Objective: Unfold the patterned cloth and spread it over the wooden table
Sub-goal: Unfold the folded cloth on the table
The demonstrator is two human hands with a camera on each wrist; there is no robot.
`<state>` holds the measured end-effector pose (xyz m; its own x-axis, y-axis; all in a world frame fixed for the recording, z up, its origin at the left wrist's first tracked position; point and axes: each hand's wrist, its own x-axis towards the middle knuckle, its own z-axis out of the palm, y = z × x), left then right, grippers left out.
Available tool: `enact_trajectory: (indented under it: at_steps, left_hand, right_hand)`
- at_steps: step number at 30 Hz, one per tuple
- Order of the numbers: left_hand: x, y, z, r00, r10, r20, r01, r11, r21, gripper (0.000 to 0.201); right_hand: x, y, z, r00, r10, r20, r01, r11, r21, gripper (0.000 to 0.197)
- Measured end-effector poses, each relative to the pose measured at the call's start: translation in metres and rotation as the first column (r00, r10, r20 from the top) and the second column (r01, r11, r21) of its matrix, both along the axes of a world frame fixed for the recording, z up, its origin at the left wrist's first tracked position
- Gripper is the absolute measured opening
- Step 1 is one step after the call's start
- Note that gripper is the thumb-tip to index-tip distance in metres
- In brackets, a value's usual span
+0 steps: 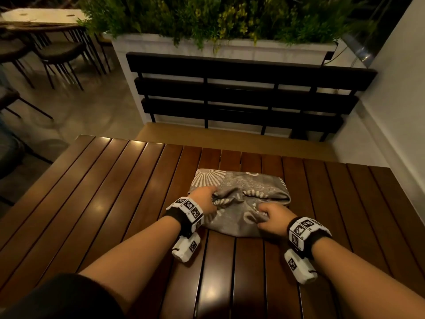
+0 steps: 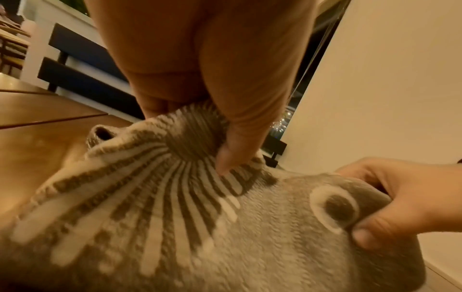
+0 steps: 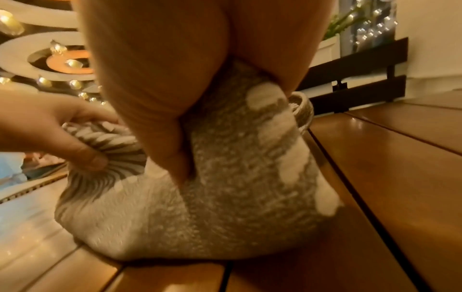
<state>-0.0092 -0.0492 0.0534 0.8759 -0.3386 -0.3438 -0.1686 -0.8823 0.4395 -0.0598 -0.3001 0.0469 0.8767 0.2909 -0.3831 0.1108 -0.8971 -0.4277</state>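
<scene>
Patterned cloth [image 1: 239, 199], grey with white sunburst and ring print, lies folded and bunched on the slatted wooden worktop [image 1: 115, 203], near its middle. Left hand [image 1: 203, 200] grips the cloth's left side: thumb and fingers [image 2: 232, 150] curled into a gathered fold of the sunburst print. Right hand [image 1: 273, 221] grips the near right part, fingers [image 3: 175, 154] curled tight round a wad of grey fabric, pinching it up off the worktop. Cloth between the two sets of fingers is wrinkled; the far part beyond the fingers lies flat in its fold. Past the fingers, beyond the worktop's far edge, a black slatted bench [image 1: 248, 93] and a white planter [image 1: 207, 47] with greenery.
</scene>
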Motion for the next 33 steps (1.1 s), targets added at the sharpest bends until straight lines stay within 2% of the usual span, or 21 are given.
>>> enact_trajectory:
  at_steps: [2,4,6,8,10,12,14,16,17,19,22,24,26,29,31,33]
  left_hand:
    - [-0.009,0.007,0.005,0.996,-0.091,-0.022,0.091,0.996,-0.013,0.046]
    - [-0.022,0.017,0.004,0.985,-0.155,-0.078,0.153,0.988,-0.031,0.035]
    - [-0.038,0.027,0.000,0.969,-0.223,-0.105,0.216,0.974,-0.070,0.029]
    - [-0.056,0.036,-0.009,0.944,-0.306,-0.121,0.294,0.950,-0.107,0.024]
    - [-0.074,0.043,-0.019,0.887,-0.427,-0.177,0.427,0.903,-0.037,0.023]
    - [-0.094,0.048,-0.028,0.833,-0.468,-0.295,0.514,0.852,0.100,0.035]
    - [-0.106,0.046,-0.030,0.849,-0.434,-0.301,0.480,0.871,0.100,0.042]
    - [-0.103,0.039,-0.027,0.900,-0.399,-0.178,0.403,0.915,-0.011,0.044]
    - [-0.099,0.034,-0.026,0.916,-0.384,-0.115,0.385,0.923,-0.022,0.051]
    - [-0.093,0.024,-0.027,0.916,-0.396,-0.064,0.401,0.909,0.111,0.074]
    - [-0.100,0.015,-0.039,0.881,-0.445,-0.158,0.472,0.820,0.324,0.095]
    - [-0.108,0.014,-0.049,0.872,-0.452,-0.187,0.489,0.789,0.371,0.099]
    - [-0.113,0.014,-0.053,0.863,-0.468,-0.191,0.505,0.777,0.376,0.102]
    - [-0.111,0.014,-0.051,0.823,-0.519,-0.231,0.567,0.727,0.387,0.101]
    - [-0.098,0.012,-0.037,0.841,-0.495,-0.218,0.540,0.785,0.304,0.087]
    - [-0.076,0.008,-0.023,0.913,-0.391,-0.116,0.404,0.904,0.139,0.069]
  right_hand:
    - [-0.009,-0.001,0.004,0.997,0.046,-0.065,-0.045,0.999,0.019,0.022]
    - [-0.019,-0.002,0.004,0.986,0.099,-0.133,-0.099,0.995,0.006,0.019]
    - [-0.032,-0.002,0.002,0.974,0.178,-0.141,-0.183,0.983,-0.025,0.017]
    - [-0.045,-0.001,-0.004,0.954,0.282,-0.105,-0.290,0.955,-0.062,0.026]
    - [-0.059,0.001,-0.012,0.920,0.378,-0.103,-0.388,0.914,-0.119,0.040]
    - [-0.071,0.002,-0.022,0.894,0.431,-0.122,-0.447,0.879,-0.169,0.049]
    - [-0.075,0.006,-0.026,0.911,0.392,-0.130,-0.406,0.908,-0.105,0.040]
    - [-0.070,0.011,-0.025,0.948,0.297,-0.112,-0.298,0.955,0.006,0.025]
    - [-0.065,0.012,-0.024,0.962,0.270,-0.051,-0.268,0.963,0.029,0.023]
    - [-0.059,0.014,-0.027,0.960,0.267,0.086,-0.267,0.964,-0.011,0.031]
    - [-0.065,0.019,-0.036,0.940,0.340,0.006,-0.334,0.928,-0.164,0.053]
    - [-0.073,0.023,-0.043,0.922,0.387,-0.007,-0.377,0.895,-0.240,0.055]
    - [-0.076,0.025,-0.046,0.904,0.427,-0.025,-0.418,0.871,-0.259,0.059]
    - [-0.067,0.025,-0.036,0.881,0.438,-0.178,-0.467,0.863,-0.193,0.066]
    - [-0.054,0.026,-0.022,0.905,0.390,-0.171,-0.409,0.908,-0.092,0.050]
    - [-0.035,0.023,-0.005,0.940,0.342,-0.003,-0.342,0.938,-0.062,0.034]
